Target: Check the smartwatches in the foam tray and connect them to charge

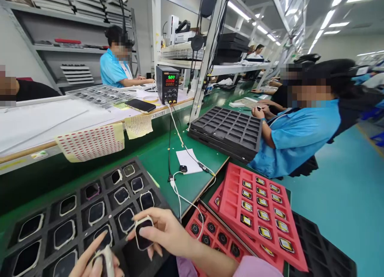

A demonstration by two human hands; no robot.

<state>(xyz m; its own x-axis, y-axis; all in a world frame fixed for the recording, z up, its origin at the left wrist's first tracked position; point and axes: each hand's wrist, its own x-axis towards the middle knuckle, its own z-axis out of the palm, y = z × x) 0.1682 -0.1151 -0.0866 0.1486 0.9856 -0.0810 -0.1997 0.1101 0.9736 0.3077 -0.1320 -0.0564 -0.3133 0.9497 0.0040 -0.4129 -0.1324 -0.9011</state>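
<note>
My right hand [168, 231] pinches a square smartwatch case [143, 233] with a dark screen and pale rim, just over the near edge of a black compartment tray [78, 181]. That tray holds several similar watch cases, each in its own slot. My left hand [96, 263] sits at the bottom edge, fingers closed round another pale watch case [105, 261] held edge-on. Both hands hover over the tray's near right corner.
Red trays [237, 177] with small parts lie to the right, over another red tray [207, 229]. A white cable [180, 197] crosses the green mat [162, 165]. Stacked black trays [228, 129], a power supply [168, 84], a phone [140, 105]. Workers in blue sit right and across.
</note>
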